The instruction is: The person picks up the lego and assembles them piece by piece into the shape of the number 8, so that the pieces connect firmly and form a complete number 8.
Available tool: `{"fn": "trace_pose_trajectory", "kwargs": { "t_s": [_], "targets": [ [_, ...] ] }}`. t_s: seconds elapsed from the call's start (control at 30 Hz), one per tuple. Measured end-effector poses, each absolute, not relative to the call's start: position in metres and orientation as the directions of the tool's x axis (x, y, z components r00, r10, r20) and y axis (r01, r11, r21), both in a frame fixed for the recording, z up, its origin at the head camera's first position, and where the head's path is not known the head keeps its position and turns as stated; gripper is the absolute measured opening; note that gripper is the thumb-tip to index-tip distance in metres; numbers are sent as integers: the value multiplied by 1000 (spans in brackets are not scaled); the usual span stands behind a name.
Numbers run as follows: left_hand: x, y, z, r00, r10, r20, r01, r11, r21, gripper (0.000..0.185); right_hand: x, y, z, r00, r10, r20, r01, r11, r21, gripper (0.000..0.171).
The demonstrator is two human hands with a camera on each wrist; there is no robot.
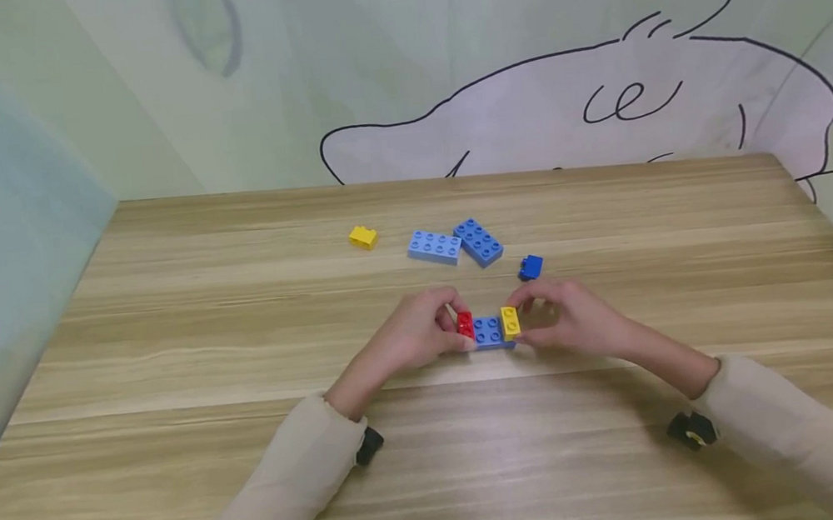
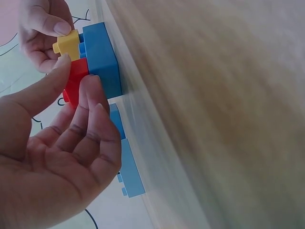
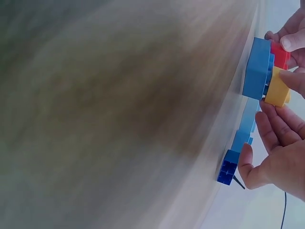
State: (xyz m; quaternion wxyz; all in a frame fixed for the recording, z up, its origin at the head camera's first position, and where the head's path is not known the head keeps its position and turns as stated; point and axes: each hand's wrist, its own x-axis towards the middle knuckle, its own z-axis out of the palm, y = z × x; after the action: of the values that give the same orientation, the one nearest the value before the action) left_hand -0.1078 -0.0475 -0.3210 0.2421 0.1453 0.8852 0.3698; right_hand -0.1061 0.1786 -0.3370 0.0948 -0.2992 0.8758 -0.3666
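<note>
loose bricks (image 1: 455, 244) crowd the far side; table (image 1: 182, 483) bare nearer.

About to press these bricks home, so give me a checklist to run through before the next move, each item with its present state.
1. Blue base brick resting flat on the table: ok.
2. Left hand pinching the red brick: ok.
3. Right hand pinching the yellow brick: ok.
4. Both bricks sitting on the base's studs: ok.
5. Both fully pressed down: cannot tell.
6. Loose bricks beyond, like the small blue brick, apart from the hands: ok.

Wooden table (image 1: 182, 483), scattered bricks (yellow (image 1: 363, 237), blues (image 1: 434, 246)), built stack (image 1: 489, 331)
</note>
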Motion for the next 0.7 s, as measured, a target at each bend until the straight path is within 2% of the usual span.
{"fn": "trace_pose_trajectory", "kwargs": {
  "t_s": [0.7],
  "targets": [
    [-108, -48, -321, -838, 441, -322, 75, 677, 732, 30, -107, 177, -334, -781, -617, 94, -514, 551, -657, 32]
  ]
}}
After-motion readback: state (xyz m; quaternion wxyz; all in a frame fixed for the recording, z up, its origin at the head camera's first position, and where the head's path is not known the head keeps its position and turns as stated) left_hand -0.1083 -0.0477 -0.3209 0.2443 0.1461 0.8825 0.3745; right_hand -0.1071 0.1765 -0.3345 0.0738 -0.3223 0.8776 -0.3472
